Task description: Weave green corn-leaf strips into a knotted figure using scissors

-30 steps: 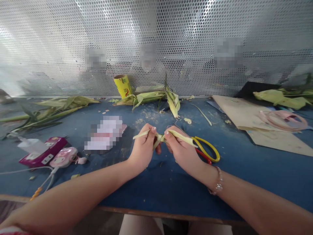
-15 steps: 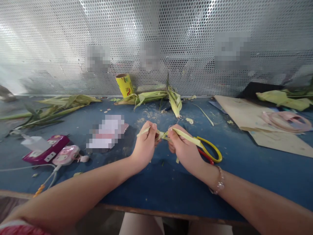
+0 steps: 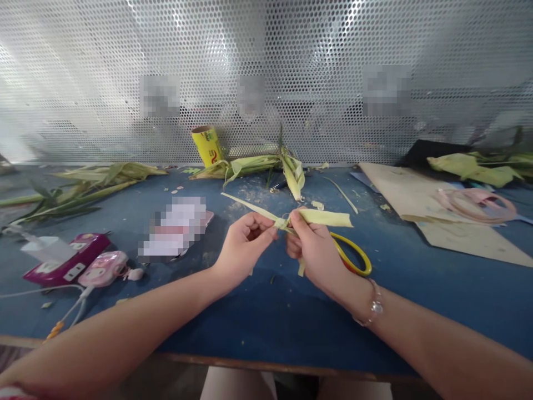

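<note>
Above the blue table (image 3: 258,328), husk strips (image 3: 328,217) point left and right.

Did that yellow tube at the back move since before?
No. The yellow tube stands at the same spot before the mesh wall, by the corn husks; only the whole view shifted a little.

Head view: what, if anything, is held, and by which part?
Pale husk, by its knot-like middle: left hand at the knot's left edge, right hand just right of it.

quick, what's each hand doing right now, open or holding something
Left hand: closed, pinching the knotted husk strips at the knot.
Right hand: closed, holding the same strips.
</note>
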Motion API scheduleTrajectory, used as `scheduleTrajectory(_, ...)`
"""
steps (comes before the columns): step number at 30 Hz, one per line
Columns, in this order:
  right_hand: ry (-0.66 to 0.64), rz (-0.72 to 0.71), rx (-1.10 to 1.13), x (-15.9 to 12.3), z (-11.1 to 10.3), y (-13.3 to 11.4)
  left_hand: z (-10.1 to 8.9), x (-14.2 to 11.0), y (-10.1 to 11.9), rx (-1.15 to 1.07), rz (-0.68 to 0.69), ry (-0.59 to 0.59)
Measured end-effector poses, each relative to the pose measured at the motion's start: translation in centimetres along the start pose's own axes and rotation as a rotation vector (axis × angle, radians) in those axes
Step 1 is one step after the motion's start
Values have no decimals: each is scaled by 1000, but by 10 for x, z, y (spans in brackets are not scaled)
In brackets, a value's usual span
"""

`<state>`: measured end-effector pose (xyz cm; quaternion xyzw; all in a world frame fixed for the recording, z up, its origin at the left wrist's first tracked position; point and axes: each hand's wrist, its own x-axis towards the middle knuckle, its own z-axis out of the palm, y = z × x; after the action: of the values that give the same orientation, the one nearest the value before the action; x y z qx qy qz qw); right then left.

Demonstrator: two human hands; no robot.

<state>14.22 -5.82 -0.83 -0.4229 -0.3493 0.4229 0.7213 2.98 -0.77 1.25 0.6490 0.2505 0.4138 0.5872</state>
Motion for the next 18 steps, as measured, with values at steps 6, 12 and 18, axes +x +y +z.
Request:
scheduleTrajectory(6, 1, 37, 25, 0, 3, -2, -2, 2, -2, 76, 22, 49)
scheduleTrajectory(12, 6, 61, 42, -1, 4, -3, -2, 3, -5, 73, 31, 81)
scheduleTrajectory(18, 2, 74, 66, -1, 4, -5, -2, 3, -6, 67, 13, 96)
